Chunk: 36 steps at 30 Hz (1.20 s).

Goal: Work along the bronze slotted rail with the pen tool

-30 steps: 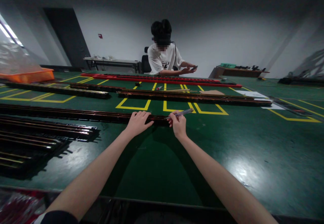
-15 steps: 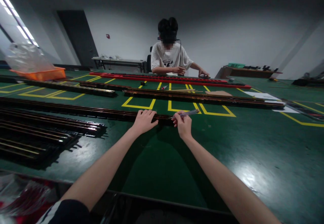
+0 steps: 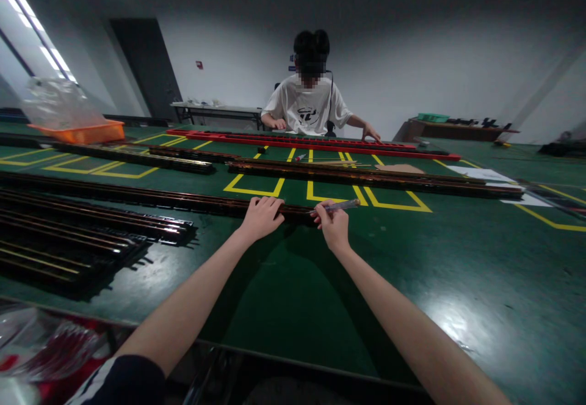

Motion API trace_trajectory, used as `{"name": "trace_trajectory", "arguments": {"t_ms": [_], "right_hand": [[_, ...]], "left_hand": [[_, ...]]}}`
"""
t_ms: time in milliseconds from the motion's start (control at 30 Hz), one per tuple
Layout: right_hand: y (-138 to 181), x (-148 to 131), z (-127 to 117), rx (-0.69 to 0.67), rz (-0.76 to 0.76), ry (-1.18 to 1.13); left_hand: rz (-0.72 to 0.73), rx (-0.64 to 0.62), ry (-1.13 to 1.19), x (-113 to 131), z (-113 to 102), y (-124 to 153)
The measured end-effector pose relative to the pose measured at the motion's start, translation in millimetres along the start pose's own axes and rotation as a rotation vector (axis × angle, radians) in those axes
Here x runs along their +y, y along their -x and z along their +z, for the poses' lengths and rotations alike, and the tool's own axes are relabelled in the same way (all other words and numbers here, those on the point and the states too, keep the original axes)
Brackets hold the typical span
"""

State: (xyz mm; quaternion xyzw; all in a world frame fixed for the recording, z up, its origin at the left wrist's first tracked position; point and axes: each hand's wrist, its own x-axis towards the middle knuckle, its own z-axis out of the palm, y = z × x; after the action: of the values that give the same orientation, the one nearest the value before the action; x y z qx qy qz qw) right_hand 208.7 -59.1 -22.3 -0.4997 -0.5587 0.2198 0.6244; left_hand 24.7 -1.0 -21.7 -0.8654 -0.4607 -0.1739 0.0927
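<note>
One of the co-worker's hands had slid left since half a second ago; the wearer's own barely budged. Left hand was draped over a long, dark bar with coppery strips on the glossy green table, probably steadying it; couldn't tell if it actually gripped. Right hand pinched a slim, clear-handled tool, likely angled to reach the bar's right end. Tip got lost in shadow; bar's left end was cut off.
</note>
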Motion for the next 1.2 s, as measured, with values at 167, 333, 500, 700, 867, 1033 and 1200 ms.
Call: {"name": "trace_trajectory", "arguments": {"t_ms": [167,333,500,700,867,1033,1200], "right_hand": [[-0.6,1.2,1.2,0.006,0.023,0.015],[-0.3,-0.1,0.4,-0.023,0.037,0.019],[0.2,0.7,0.4,-0.021,0.017,0.011],[0.3,1.6,0.6,-0.02,0.023,0.0],[0.8,0.1,0.4,-0.014,0.008,0.003],[0.1,-0.4,0.4,0.004,0.019,0.02],[-0.8,1.3,-0.7,0.049,0.021,0.016]], "left_hand": [[0.004,-0.019,0.003,2.8,-2.9,-0.3],[0.003,-0.018,0.008,1.5,-2.6,-0.3],[-0.005,-0.026,0.013,1.0,-2.7,-0.6],[0.005,-0.014,0.011,-0.5,-0.9,-0.5],[0.013,0.005,0.008,-1.3,-0.4,-0.1],[0.002,-0.002,-0.008,0.4,-0.5,-0.9],[0.002,-0.013,-0.003,-0.3,0.1,-1.1]]}}
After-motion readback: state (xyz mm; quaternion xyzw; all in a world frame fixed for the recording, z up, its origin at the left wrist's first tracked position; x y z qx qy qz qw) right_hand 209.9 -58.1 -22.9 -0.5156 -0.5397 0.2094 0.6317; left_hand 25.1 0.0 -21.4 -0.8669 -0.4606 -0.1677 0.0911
